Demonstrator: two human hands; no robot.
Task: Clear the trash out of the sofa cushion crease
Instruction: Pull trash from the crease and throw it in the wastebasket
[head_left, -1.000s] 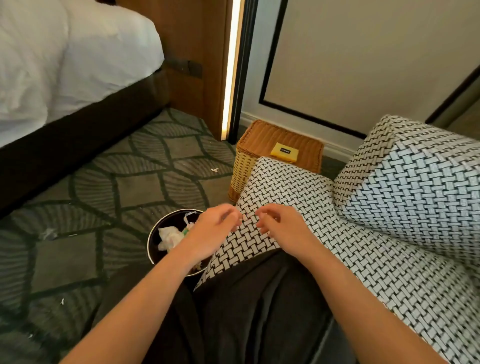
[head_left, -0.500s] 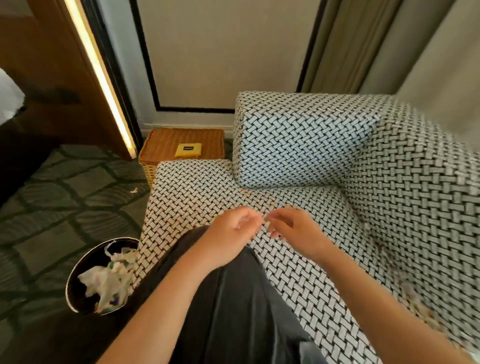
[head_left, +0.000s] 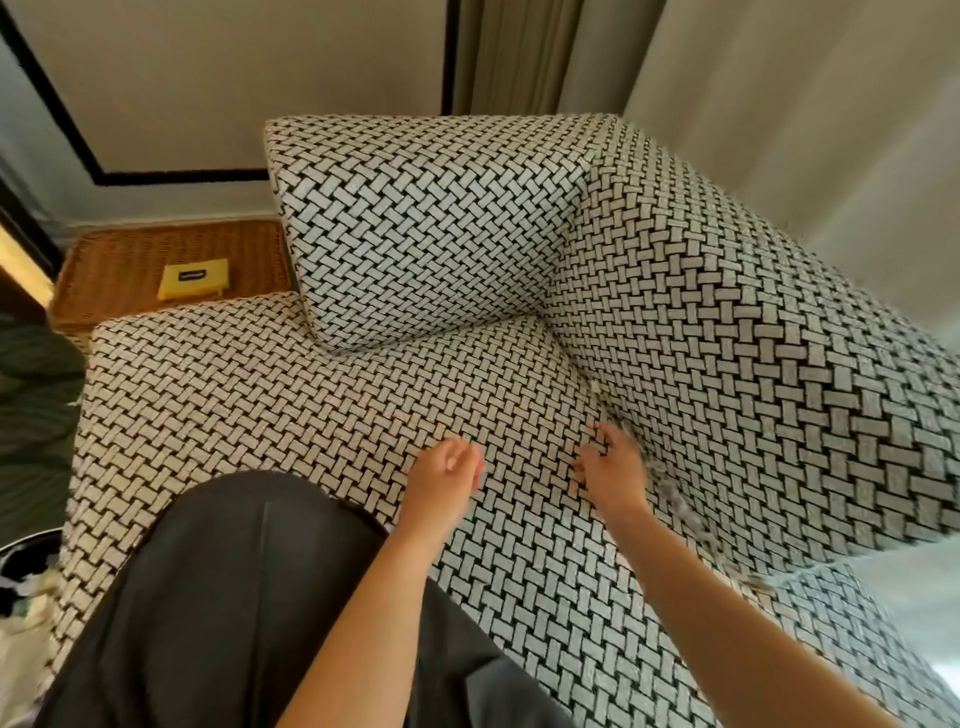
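Sofa (head_left: 467, 218), basket-weave pattern in black and white. The view has swung right since half a second ago, so the right back cushion (head_left: 753, 322) now fills the right side, and the seat cushion (head_left: 249, 374) spans the middle. Dark trousers (head_left: 234, 597) cover the near left of the seat. The wicker basket (head_left: 124, 260) stands at far left, and the waste bin (head_left: 21, 564), holding paper, has slid to the near left edge. The hands, close together earlier, are now apart. Left hand (head_left: 447, 475): over the seat, fingers curled inward; whether they pinch anything cannot be told. Right hand (head_left: 609, 470): fingers spread, tips down on the seat beside the crease, holding nothing. Trash (head_left: 675, 501): pale blurred scraps along the crease between seat and right back cushion, just right of the right hand. A yellow box (head_left: 193, 278) lies on the basket.
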